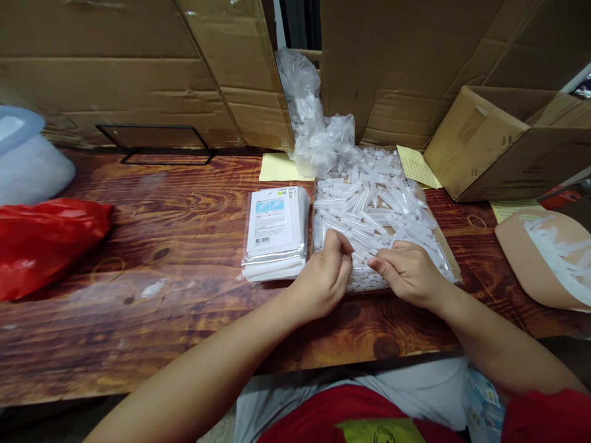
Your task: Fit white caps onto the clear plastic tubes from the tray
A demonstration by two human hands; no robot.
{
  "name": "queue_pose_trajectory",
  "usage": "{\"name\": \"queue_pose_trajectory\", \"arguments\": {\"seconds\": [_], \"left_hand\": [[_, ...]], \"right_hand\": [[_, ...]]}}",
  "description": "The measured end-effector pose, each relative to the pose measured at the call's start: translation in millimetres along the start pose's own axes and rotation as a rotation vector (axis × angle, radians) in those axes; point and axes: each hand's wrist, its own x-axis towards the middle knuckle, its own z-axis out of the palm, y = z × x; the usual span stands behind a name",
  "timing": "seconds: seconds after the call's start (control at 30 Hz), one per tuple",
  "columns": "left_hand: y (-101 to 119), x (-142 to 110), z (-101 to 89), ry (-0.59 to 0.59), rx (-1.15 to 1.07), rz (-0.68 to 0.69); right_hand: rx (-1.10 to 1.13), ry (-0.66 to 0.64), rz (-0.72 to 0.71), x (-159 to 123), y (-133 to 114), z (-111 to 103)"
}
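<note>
My left hand (324,275) is closed in a pinch over the front left of a shallow cardboard tray (450,249). My right hand (412,275) is also closed, thumb pressed to the curled fingers, a short gap to its right. Whatever they may hold blends into the heap of small clear plastic tubes (364,209) behind them, so I cannot make it out. Left of the tray, near my left wrist, lies a stack of clear packets with printed cards (271,224), the top one showing blue pictures and a barcode.
Crumpled clear bags (318,135) rise behind the tray. An open cardboard box (480,144) stands at the back right, near a beige bin (521,264) of white pieces. To the left are a red plastic bag (50,243), a white tub (28,160) and a black wire stand (161,146).
</note>
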Motion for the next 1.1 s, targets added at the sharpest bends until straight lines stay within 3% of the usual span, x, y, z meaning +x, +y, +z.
{"name": "queue_pose_trajectory", "arguments": {"seconds": [0.23, 0.4, 0.97, 1.03, 1.1], "left_hand": [[0.0, 1.8, -1.3, 0.049, -0.025, -0.021], [0.3, 1.8, 0.2, 0.029, 0.007, -0.026], [9.3, 0.1, 2.8, -0.026, -0.156, -0.156], [8.7, -1.3, 3.0, 0.008, -0.079, -0.121], [5.0, -3.6, 3.9, 0.056, 0.083, -0.053]], "right_hand": [[0.27, -0.038, -0.024, -0.5, 0.5, -4.9], [0.186, -0.075, 0.08, -2.2, -0.6, -3.7], [0.138, -0.021, -0.024, -4.9, -6.5, -0.5], [0.179, -0.06, 0.056, -4.7, -8.8, 0.8], [0.286, -0.126, 0.235, -3.6, -11.9, 2.4]]}}
